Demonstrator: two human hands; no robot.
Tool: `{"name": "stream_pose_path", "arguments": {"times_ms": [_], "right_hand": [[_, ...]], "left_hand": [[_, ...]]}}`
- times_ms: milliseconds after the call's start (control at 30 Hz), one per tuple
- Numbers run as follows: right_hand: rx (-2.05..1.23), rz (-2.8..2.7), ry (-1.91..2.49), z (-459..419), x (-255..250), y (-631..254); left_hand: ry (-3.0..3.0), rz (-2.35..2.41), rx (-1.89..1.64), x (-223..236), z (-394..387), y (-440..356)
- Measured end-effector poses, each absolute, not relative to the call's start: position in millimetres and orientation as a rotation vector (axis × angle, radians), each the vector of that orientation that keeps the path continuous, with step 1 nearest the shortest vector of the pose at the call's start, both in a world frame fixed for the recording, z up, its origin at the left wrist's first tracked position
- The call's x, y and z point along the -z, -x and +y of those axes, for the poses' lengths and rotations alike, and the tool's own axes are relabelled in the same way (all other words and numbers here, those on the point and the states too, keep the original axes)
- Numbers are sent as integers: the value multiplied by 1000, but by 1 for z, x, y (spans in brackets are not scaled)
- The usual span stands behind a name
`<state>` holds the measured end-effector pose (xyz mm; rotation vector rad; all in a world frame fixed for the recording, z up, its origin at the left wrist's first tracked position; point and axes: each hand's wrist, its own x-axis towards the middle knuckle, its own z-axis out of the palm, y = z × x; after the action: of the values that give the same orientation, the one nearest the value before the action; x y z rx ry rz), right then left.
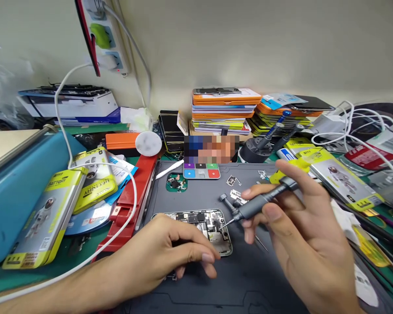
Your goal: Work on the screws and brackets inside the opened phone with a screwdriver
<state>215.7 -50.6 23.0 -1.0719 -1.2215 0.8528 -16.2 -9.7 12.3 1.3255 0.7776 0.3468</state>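
Note:
An opened phone with bare circuit boards lies on a dark grey work mat. My left hand rests on the phone's near side, fingers curled over its edge and holding it down. My right hand grips a grey precision screwdriver, whose thin tip touches the phone's upper right part. Small metal brackets and screws lie on the mat just behind the phone.
Yellow battery boxes and a white cable lie left, beside a blue case. A stack of orange and yellow boxes, a screwdriver stand and more packages crowd the back and right. A power strip hangs above.

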Motion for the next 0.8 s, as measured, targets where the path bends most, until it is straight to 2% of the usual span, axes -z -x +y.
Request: {"name": "stream_pose_path", "arguments": {"times_ms": [500, 800], "right_hand": [[-1020, -1303, 942, -50, -12, -211], [-990, -1381, 962, -51, -12, -210]], "left_hand": [[-1364, 795, -368, -16, -11, 17], [-1391, 793, -360, -17, -8, 16]]}}
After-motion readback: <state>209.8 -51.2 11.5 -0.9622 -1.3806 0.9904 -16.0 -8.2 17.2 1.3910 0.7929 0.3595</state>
